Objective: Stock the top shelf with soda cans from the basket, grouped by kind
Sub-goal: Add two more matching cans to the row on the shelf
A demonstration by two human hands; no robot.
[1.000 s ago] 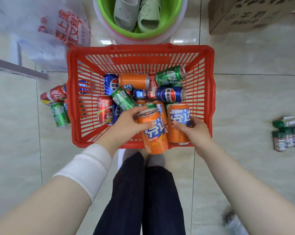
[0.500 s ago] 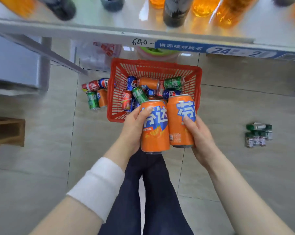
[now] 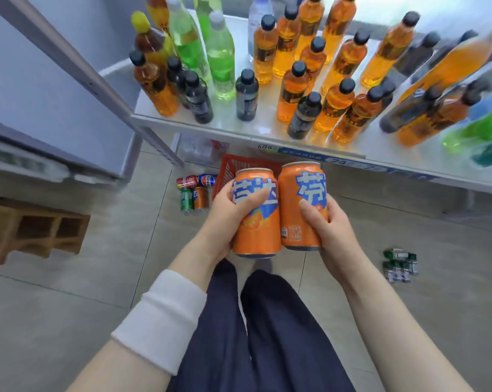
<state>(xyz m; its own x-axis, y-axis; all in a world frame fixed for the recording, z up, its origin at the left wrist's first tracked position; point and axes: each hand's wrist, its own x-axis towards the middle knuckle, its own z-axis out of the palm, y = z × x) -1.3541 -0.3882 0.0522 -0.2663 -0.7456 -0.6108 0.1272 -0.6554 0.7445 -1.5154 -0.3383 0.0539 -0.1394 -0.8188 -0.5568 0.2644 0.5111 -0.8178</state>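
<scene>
Orange left can (image 3: 256, 236) gripped by my left hand (image 3: 225, 216), right can (image 3: 294, 216) by right hand (image 3: 329, 233); crowded bottles (image 3: 334, 108) at 12 o'clock, lifting past could topple one.

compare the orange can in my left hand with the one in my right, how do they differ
The left hand's can sits lower and shows a fruit picture; the right hand's can sits higher and shows a small printed panel. The left hand has its thumb across the blue lettering; the right hand has its thumb mostly below it. Both are upright orange cans of one kind.
</scene>
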